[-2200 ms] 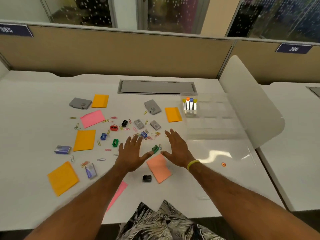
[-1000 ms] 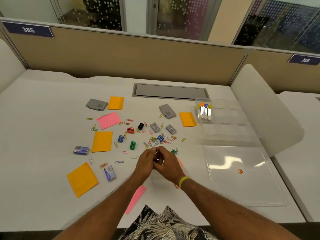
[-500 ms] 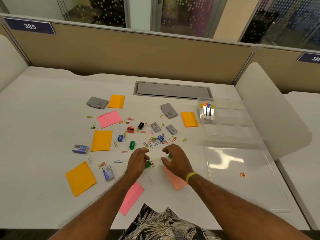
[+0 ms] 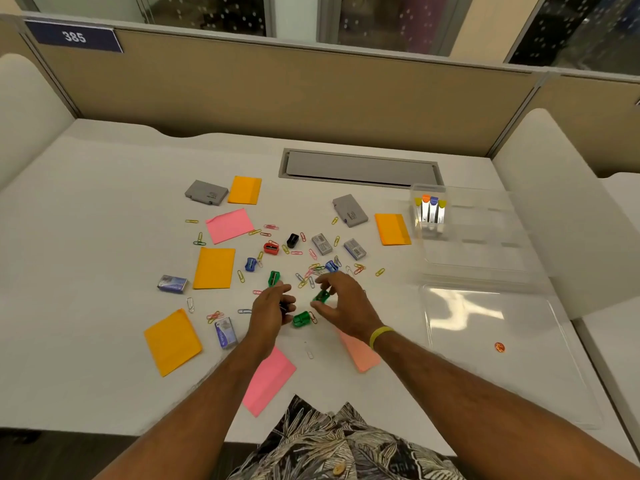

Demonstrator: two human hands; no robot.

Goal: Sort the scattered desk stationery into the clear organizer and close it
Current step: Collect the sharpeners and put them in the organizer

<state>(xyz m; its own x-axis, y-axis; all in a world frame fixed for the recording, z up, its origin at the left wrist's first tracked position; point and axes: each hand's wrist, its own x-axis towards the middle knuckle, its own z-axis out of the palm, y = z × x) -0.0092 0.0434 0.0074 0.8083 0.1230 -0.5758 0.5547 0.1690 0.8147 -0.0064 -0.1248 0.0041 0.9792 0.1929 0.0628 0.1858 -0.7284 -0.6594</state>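
1 green sharpener (image 4: pixel 322 296) being pinched by right hand (image 4: pixel 346 306); small dark item (image 4: pixel 284 309) being gripped in curled left hand (image 4: pixel 268 311); 2nd sharpener (image 4: pixel 301 319) being left on desk (image 4: pixel 104 209) between hands.

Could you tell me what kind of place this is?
Most likely an open-plan office, at one numbered workstation. A tan partition wall stands behind the white desk, a blue plate on it reads 385, and a grey cable hatch is set into the desk top.
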